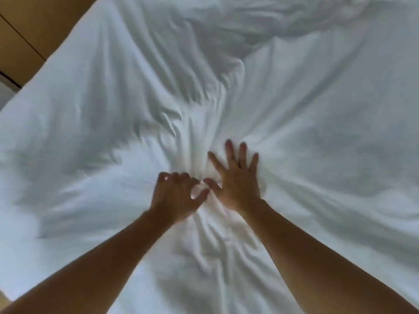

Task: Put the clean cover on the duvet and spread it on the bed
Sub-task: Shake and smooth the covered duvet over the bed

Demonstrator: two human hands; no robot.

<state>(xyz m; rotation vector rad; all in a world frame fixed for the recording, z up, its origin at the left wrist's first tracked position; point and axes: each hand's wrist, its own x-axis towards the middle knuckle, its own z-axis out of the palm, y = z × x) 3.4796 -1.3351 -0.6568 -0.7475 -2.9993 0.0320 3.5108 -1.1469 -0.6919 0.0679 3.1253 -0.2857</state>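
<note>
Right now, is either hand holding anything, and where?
The left hand pinches a bunched fold of the duvet cover where the creases meet; the right hand only presses flat on it.

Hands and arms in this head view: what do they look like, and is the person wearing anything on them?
Two bare forearms, with no sleeves, watch or bracelet in view. The left hand and right hand wear no gloves. A small dark mark on one right-hand finger may be a ring, but it is too blurred to tell. Around them lies the white duvet cover.
</note>
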